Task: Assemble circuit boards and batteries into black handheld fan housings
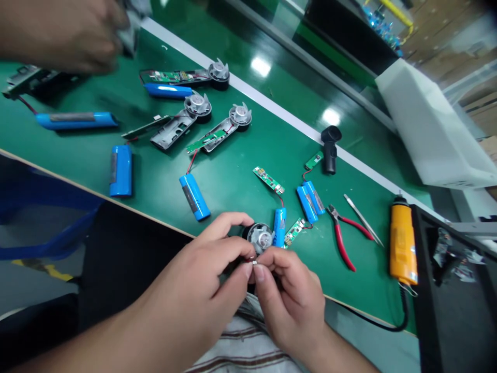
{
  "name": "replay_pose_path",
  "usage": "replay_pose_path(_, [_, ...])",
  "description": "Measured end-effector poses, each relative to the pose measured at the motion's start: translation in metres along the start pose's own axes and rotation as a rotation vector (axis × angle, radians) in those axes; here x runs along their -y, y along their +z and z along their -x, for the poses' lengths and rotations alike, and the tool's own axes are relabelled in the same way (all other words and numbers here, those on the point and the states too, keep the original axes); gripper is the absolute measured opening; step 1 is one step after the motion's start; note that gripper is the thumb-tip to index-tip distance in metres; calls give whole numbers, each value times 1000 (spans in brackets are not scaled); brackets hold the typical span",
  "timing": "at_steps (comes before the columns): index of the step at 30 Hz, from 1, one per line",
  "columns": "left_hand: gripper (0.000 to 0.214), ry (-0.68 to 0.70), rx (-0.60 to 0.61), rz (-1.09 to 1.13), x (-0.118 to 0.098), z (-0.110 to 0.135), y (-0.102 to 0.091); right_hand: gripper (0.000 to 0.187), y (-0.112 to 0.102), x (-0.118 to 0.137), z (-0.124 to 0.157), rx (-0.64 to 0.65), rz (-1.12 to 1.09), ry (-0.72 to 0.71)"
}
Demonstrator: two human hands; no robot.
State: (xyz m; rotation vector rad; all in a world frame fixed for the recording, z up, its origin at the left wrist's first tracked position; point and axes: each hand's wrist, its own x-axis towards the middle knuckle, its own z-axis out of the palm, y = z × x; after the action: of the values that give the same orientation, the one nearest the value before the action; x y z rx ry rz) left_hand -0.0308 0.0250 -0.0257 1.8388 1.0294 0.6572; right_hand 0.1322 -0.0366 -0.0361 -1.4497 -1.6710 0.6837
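Note:
At the table's front edge, my left hand [212, 269] curls around a small handheld fan [260, 238], its grey impeller facing up. My left thumb and forefinger pinch close to a thin reddish wire. Opposite them, my right hand [291, 300] pinches a tiny white connector [254, 262] between thumb and forefinger. The two hands' fingertips almost meet there. My fingers hide most of the fan's body. Just beyond the hands lie a blue battery [279, 227] wired to a green circuit board [268, 180], and another circuit board [294, 232].
Opened fans [218, 132] with batteries [194, 197] lie to the left. Red-handled cutters [344, 235], a thin metal tool [363, 220] and an orange electric screwdriver [403, 241] lie right. A black fan shell [330, 150] stands behind. Another person's hand [73, 33] is at upper left.

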Motion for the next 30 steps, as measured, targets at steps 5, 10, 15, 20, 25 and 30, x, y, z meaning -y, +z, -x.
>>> replay_pose_path(5, [28, -16, -12, 80, 5, 0, 1, 10, 1, -1, 0, -10, -87, 53])
replay_pose_path(10, [31, 103, -28, -35, 6, 2, -4, 10, 1, -1, -1, -22, -115, 111])
replay_pose_path(15, [26, 273, -198, -277, 10, 1, -4, 10, 4, 4, -5, -39, -100, 146])
replay_pose_path(20, [21, 348, -255, -307, 17, -5, -8, 11, 9, 8, -15, -29, -117, 194])
replay_pose_path(25, [16, 282, -175, -200, 21, -5, -14, 12, 9, 9, -18, -27, -126, 208])
replay_pose_path(30, [18, 306, -124, -182, 21, -5, -15, 13, 9, 11, -18, -44, -146, 218])
